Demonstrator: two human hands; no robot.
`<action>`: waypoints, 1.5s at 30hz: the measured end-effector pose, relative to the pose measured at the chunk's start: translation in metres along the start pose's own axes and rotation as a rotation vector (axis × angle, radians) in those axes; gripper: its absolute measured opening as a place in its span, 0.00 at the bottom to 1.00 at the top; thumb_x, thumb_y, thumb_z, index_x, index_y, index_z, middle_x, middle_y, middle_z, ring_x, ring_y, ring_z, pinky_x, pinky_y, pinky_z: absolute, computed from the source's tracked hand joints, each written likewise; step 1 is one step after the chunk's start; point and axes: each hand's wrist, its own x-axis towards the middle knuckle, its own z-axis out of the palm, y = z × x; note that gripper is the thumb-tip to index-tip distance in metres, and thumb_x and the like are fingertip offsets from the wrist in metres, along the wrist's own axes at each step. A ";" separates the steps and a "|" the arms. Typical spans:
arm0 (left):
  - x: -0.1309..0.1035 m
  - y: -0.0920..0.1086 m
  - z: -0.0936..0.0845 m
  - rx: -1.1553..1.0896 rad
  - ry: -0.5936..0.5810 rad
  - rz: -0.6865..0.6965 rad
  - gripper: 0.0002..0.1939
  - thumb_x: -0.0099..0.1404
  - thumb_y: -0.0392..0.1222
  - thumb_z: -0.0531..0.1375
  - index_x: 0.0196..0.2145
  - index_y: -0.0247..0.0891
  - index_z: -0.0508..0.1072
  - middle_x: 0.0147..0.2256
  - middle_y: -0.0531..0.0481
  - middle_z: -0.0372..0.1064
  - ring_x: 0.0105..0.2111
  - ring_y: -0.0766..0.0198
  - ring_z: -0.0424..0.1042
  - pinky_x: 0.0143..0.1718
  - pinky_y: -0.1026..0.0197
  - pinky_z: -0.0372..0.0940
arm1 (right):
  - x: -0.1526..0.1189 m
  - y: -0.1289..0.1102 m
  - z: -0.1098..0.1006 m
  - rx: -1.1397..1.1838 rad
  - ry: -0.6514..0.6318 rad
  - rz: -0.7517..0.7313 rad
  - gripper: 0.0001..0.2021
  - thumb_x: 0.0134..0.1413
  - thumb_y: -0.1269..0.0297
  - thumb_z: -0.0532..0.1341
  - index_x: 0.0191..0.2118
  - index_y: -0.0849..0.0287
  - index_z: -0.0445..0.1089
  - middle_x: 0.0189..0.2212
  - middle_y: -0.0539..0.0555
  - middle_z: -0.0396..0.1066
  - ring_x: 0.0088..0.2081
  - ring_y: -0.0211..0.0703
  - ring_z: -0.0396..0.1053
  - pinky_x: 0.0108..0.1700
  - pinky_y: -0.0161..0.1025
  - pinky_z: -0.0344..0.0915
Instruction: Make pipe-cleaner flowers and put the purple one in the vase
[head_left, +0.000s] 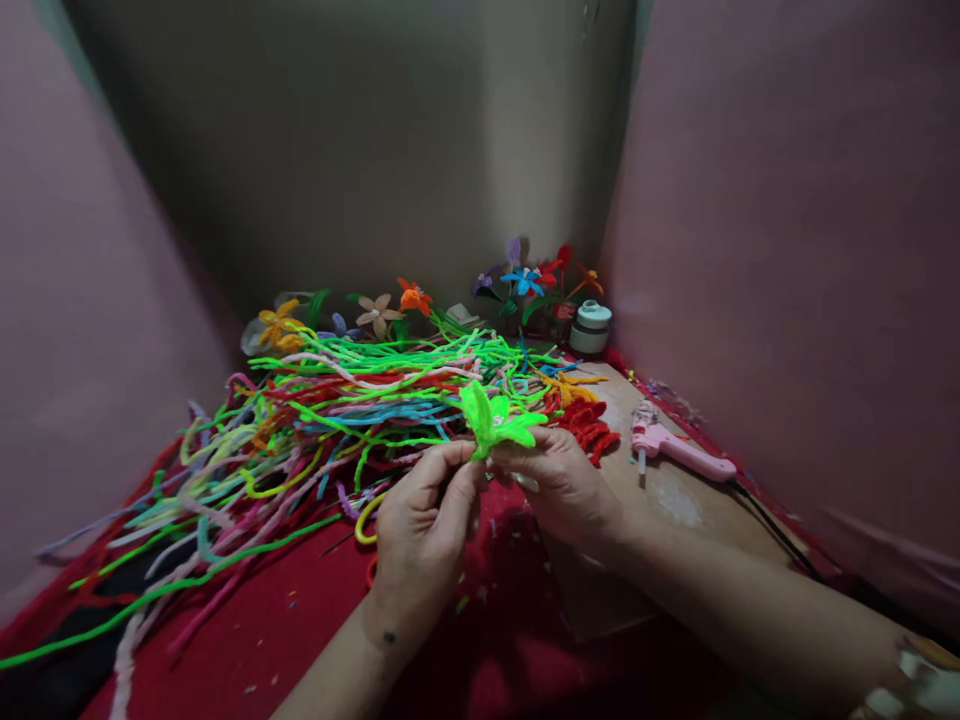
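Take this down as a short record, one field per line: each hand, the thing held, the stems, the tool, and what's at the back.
Left hand: left hand pinching the flower's base
Right hand: right hand also at the base, right side
Held: bright green flower, petals spread upward
Stems: many-coloured fuzzy stems, heaped beyond the hands and to their left
Tool: pink glue gun, lying on a brown board
Back: blue flower, tan flower, white-lidded jar
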 end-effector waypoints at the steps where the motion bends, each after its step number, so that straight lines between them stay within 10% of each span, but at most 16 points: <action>1: 0.001 0.002 0.000 -0.064 -0.021 -0.033 0.05 0.60 0.40 0.58 0.31 0.36 0.72 0.16 0.58 0.60 0.15 0.74 0.56 0.16 0.70 0.53 | 0.001 -0.001 -0.001 0.029 -0.043 0.026 0.04 0.43 0.66 0.67 0.24 0.60 0.74 0.20 0.47 0.65 0.24 0.33 0.57 0.30 0.35 0.53; 14: 0.024 -0.007 -0.013 -0.550 -0.539 -0.504 0.12 0.53 0.44 0.63 0.23 0.33 0.67 0.12 0.58 0.56 0.09 0.75 0.50 0.07 0.70 0.52 | 0.000 -0.005 -0.004 0.007 -0.083 0.125 0.07 0.37 0.66 0.69 0.19 0.59 0.70 0.17 0.46 0.63 0.22 0.34 0.58 0.29 0.37 0.54; 25: 0.010 -0.025 0.002 0.555 -0.057 0.378 0.06 0.61 0.39 0.54 0.33 0.36 0.70 0.28 0.48 0.68 0.28 0.63 0.67 0.31 0.62 0.60 | 0.002 0.004 0.002 0.080 0.131 0.081 0.06 0.37 0.68 0.69 0.23 0.62 0.72 0.20 0.46 0.63 0.23 0.31 0.54 0.27 0.33 0.49; 45: 0.012 -0.004 -0.002 -0.736 -0.535 -0.553 0.11 0.55 0.44 0.63 0.24 0.33 0.69 0.15 0.59 0.58 0.08 0.81 0.43 0.08 0.74 0.46 | 0.006 -0.017 -0.003 0.069 -0.221 0.148 0.08 0.36 0.64 0.69 0.26 0.59 0.73 0.20 0.47 0.67 0.23 0.33 0.62 0.28 0.33 0.58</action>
